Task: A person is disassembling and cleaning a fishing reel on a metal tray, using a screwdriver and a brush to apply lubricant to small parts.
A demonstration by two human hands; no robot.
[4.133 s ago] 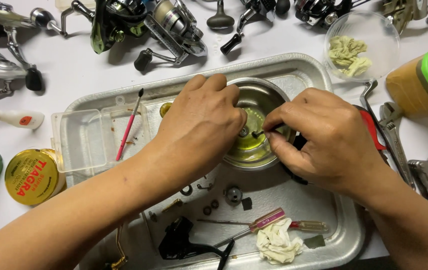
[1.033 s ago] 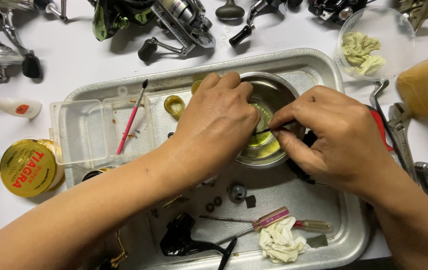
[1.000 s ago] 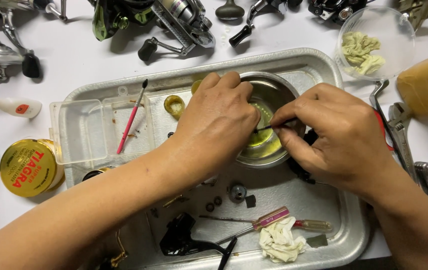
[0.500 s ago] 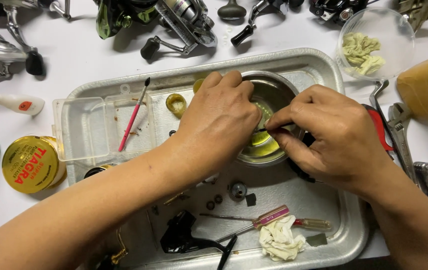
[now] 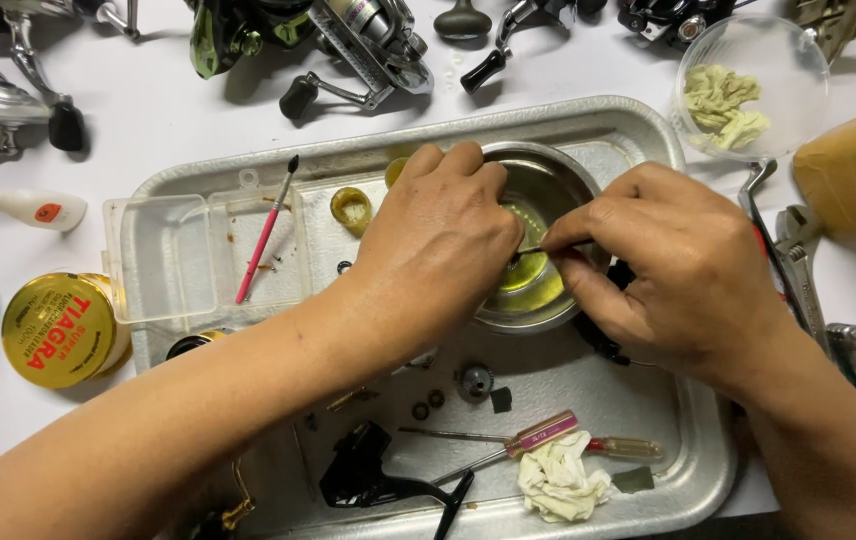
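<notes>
My left hand (image 5: 438, 240) reaches over the rim of a small steel bowl (image 5: 548, 170) that stands in a metal tray (image 5: 693, 470). Its fingertips are bent together down into the bowl on a small part that is mostly hidden. My right hand (image 5: 678, 270) comes in from the right and pinches a thin dark tool (image 5: 531, 251), whose tip points at my left fingertips. Yellow-green liquid (image 5: 536, 285) lies in the bottom of the bowl.
The tray also holds a clear plastic box (image 5: 178, 260), a pink brush (image 5: 266, 232), a screwdriver (image 5: 548, 435), a rag (image 5: 558, 480), a black reel handle (image 5: 378, 475) and small loose parts. Fishing reels (image 5: 348, 30) line the far edge. A gold tin (image 5: 60, 328) sits left; metal hand tools (image 5: 798, 260) lie right.
Both hands have stayed at the bowl with only small finger shifts. The view has drifted slightly, so the tray sits a little lower and further right.
</notes>
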